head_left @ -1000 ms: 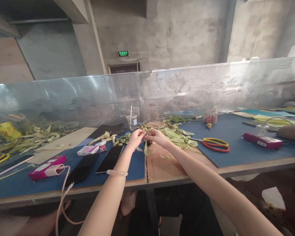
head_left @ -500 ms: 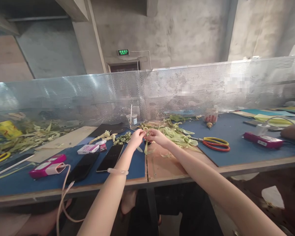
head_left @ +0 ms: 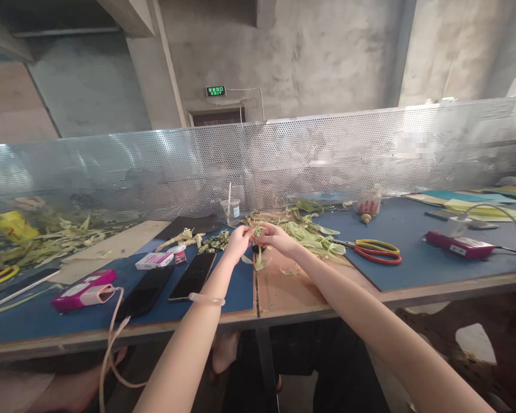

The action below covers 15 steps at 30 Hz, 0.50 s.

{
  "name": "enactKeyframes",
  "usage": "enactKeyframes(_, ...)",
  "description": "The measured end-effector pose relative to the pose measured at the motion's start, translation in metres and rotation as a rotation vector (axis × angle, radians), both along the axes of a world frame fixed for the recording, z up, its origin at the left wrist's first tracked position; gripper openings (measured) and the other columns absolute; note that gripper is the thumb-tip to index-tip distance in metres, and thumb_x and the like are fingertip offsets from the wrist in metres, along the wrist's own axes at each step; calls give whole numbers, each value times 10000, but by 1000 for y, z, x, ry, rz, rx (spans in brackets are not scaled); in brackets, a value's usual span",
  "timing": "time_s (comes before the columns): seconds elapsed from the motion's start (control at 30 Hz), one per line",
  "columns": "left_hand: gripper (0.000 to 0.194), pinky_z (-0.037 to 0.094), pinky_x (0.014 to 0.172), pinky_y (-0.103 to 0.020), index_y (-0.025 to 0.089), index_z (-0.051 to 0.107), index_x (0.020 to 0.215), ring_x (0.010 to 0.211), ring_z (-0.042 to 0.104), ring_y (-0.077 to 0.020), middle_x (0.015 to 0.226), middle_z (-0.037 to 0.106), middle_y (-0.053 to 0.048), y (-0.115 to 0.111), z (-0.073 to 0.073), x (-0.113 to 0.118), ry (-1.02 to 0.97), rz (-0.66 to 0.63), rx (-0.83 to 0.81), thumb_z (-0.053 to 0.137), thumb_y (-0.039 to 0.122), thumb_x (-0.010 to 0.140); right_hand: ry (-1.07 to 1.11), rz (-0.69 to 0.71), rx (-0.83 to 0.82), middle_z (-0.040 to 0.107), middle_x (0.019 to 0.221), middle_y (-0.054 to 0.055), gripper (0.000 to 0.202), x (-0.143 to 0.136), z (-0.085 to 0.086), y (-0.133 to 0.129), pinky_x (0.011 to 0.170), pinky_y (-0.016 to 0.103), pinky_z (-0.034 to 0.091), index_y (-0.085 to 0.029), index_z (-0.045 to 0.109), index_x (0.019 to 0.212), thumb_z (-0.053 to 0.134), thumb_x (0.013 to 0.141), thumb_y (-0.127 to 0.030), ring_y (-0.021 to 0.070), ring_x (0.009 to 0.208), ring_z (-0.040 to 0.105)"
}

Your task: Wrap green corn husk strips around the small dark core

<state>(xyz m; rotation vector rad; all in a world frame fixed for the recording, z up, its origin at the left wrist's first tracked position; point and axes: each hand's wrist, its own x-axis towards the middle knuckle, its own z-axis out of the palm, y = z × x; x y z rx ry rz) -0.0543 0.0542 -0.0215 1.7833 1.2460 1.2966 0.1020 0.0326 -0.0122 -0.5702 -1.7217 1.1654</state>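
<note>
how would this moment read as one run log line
left hand: pinches leaf strip | right hand: at same strip | things: leaf pile beside right hand | rest: scissors, jar, phone

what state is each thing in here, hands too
left hand: fingers pinched on the leaf strip
right hand: fingers pinched on the leaf strip
leaf strip: held, end hanging down
scissors: lying flat, blade opening unclear
black phone: flat, screen dark
clear cup: upright, straw in it
glass jar: upright, lid unclear
exit sign: lit
right power strip: white plug in it
</note>
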Motion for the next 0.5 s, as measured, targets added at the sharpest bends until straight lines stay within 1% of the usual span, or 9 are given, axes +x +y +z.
enactKeyframes(0.1,267,514,692,-340,135,551,1060,804,602,-157,992,603,-62,-1,1,-2,-1,-13,0,501,318,871,0,-37,6,549,576,-56,507,2,0,1,582,234,460,-186,536,1198,576,704,-74,89,555,527)
enactKeyframes(0.17,264,512,704,-348,133,556,1051,816,602,-161,993,605,-62,-3,3,-4,11,-40,-8,510,316,866,-2,-84,15,566,604,-44,436,4,-1,4,591,240,471,-168,552,1165,588,737,-93,90,565,539)
enactKeyframes(0.3,237,507,725,-355,129,580,1003,825,604,-163,974,616,-56,-11,9,-5,39,-107,-38,526,309,857,-8,-206,46,603,796,3,260,6,-1,9,610,268,502,-135,546,1097,555,848,-210,103,648,578)
enactKeyframes(0.4,224,504,732,-357,126,591,974,832,603,-165,959,622,-51,-15,11,-6,41,-135,-52,537,304,850,-31,-274,77,602,936,38,242,6,-1,12,654,296,516,-134,543,1080,524,877,-264,126,743,597)
enactKeyframes(0.5,211,506,717,-347,124,593,965,818,604,-160,947,622,-49,-17,12,-6,15,-169,-74,545,292,846,-57,-319,106,598,982,49,241,5,-2,14,694,322,516,-133,550,1070,527,874,-272,143,801,599)
